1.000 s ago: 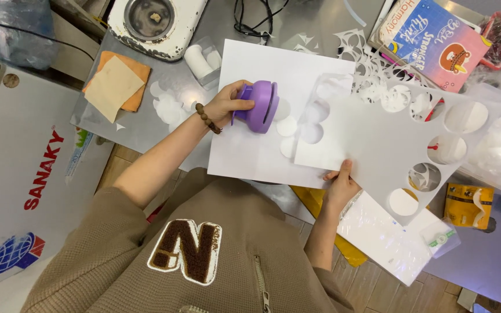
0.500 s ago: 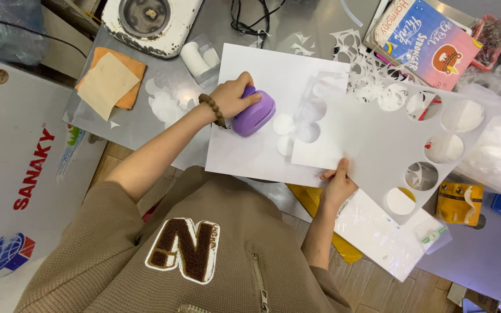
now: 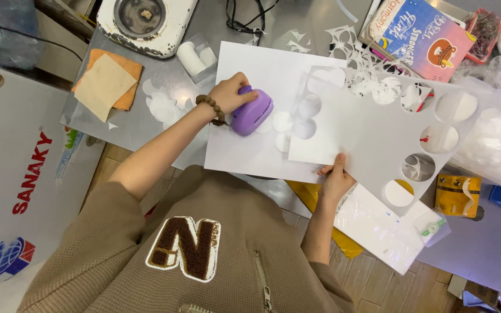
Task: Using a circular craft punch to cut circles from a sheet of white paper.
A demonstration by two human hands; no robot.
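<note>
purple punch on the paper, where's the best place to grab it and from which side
Take the purple punch by its rounded top, coming from above. It sits flat on the white sheet with the dome facing up, so a palm fits over it. The left hand has that grip.

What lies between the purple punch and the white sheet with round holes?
In the head view, two loose white paper circles lie on the plain white sheet, between the purple plastic punch under the left hand and the punched white sheet.

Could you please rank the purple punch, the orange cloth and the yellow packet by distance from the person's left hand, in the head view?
From the left hand:
1. Purple punch, under the palm.
2. Orange cloth, toward the frame's left.
3. Yellow packet, far right.
</note>
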